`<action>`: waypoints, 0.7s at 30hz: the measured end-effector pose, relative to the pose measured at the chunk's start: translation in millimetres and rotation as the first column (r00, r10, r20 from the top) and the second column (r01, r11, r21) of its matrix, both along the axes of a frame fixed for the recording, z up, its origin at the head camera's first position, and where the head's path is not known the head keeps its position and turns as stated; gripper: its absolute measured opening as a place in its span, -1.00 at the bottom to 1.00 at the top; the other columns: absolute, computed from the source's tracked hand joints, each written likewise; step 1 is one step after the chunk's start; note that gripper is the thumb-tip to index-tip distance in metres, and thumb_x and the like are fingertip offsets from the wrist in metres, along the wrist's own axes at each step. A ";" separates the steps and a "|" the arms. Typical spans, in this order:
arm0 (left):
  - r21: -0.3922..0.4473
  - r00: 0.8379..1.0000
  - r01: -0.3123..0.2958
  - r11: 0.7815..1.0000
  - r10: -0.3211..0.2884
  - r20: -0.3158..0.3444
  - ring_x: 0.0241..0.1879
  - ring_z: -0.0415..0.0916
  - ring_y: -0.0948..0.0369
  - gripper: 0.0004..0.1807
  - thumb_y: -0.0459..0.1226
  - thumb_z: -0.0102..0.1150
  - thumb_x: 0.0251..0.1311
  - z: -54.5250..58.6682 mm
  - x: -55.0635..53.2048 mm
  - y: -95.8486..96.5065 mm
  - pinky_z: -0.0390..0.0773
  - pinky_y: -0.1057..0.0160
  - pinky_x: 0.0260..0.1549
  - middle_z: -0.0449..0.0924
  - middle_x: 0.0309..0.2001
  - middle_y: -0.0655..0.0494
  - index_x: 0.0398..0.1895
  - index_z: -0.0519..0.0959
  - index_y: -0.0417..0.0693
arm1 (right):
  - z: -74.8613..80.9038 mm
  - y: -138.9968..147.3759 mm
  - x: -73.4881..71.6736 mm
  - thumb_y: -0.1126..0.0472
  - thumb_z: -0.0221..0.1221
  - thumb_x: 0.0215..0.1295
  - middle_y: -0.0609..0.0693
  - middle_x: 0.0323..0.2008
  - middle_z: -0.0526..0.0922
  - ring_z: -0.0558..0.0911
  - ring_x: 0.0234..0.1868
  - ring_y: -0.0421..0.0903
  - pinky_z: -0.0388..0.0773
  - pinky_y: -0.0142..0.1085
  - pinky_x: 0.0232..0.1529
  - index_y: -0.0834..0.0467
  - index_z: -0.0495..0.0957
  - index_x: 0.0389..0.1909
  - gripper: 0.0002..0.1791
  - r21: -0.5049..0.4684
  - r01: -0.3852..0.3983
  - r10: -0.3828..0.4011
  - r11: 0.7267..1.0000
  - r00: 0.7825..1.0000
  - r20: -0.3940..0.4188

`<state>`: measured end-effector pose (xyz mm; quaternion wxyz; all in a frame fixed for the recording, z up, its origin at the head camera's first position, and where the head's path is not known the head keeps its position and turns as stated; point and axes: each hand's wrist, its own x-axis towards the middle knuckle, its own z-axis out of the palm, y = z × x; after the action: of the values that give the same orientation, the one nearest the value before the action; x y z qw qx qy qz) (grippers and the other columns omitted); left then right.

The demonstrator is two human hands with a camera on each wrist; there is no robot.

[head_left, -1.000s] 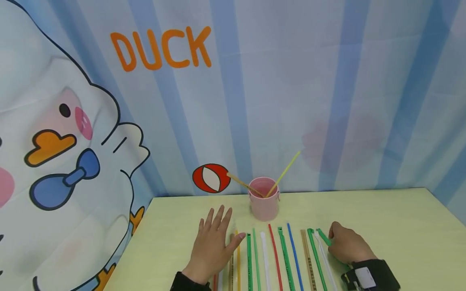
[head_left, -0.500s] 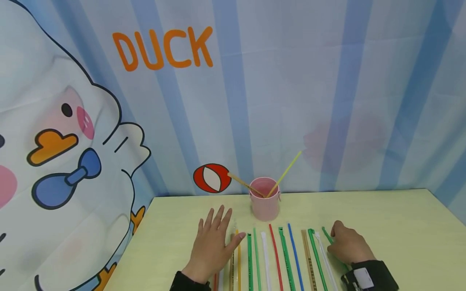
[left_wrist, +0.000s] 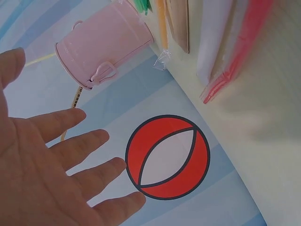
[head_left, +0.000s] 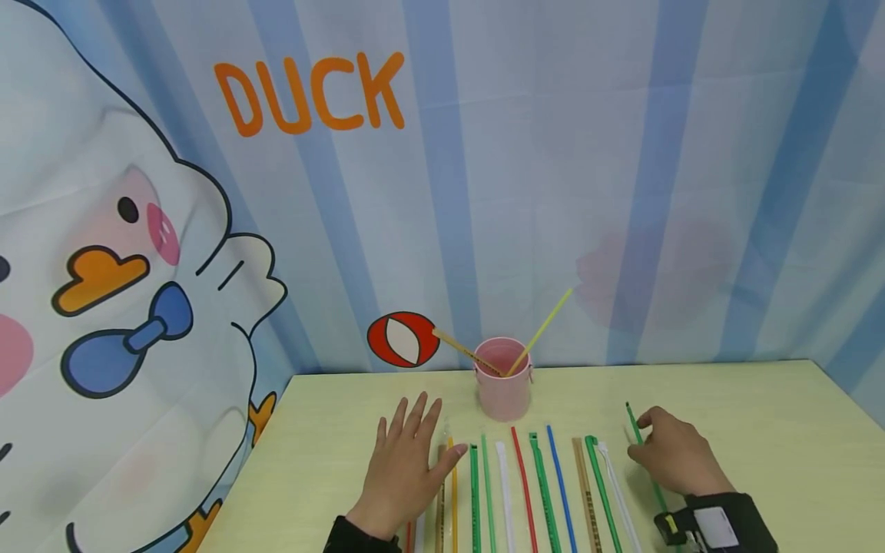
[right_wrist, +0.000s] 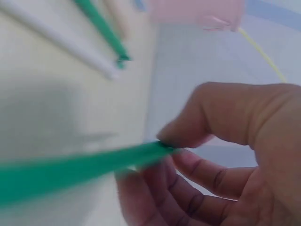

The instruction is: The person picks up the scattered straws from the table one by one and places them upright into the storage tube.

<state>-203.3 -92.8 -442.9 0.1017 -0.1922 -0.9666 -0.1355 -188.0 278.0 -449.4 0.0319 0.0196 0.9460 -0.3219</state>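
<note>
My right hand (head_left: 681, 455) pinches a green straw (right_wrist: 80, 170) between thumb and fingertips. In the head view that straw is raised at a tilt, to the right of a row of several straws. A white straw (head_left: 618, 495) and a green-wrapped straw (head_left: 603, 491) lie closest to it. Over the left end of the row my left hand (head_left: 408, 470) is spread, fingers straight, holding nothing. Its palm and fingers also appear in the left wrist view, beside the pink bucket (left_wrist: 106, 44). A tan straw (head_left: 456, 346) and a yellow straw (head_left: 549, 321) lean out of the bucket.
The row on the pale yellow table (head_left: 781, 430) includes a red straw (head_left: 523, 484), a blue straw (head_left: 561, 488) and a brown-wrapped straw (head_left: 585, 491). Behind the table hangs a striped blue cloth (head_left: 525, 192) with duck and ball prints.
My right hand has lifted the green straw off the table and shifted it slightly right, away from the white straw. My left hand and the bucket have stayed put.
</note>
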 end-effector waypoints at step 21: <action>0.006 1.000 -0.012 1.000 0.012 -0.005 0.47 -0.09 -0.15 -0.11 0.37 -0.28 0.30 -0.7 -1.8 -0.3 -0.02 -0.41 0.28 0.11 0.50 -0.09 0.50 0.23 0.00 | 36.8 -6.1 13.1 0.24 -0.01 0.41 0.12 -0.32 0.63 0.58 -0.46 -0.08 0.44 -0.23 -0.50 0.42 0.38 0.23 -0.54 -0.150 0.058 -0.107 0.987 0.933 -0.344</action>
<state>-205.1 -93.1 -443.6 0.1056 -0.1865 -0.9670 -0.1376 -174.9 271.9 -412.6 -0.1498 -0.0007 0.9104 -0.3856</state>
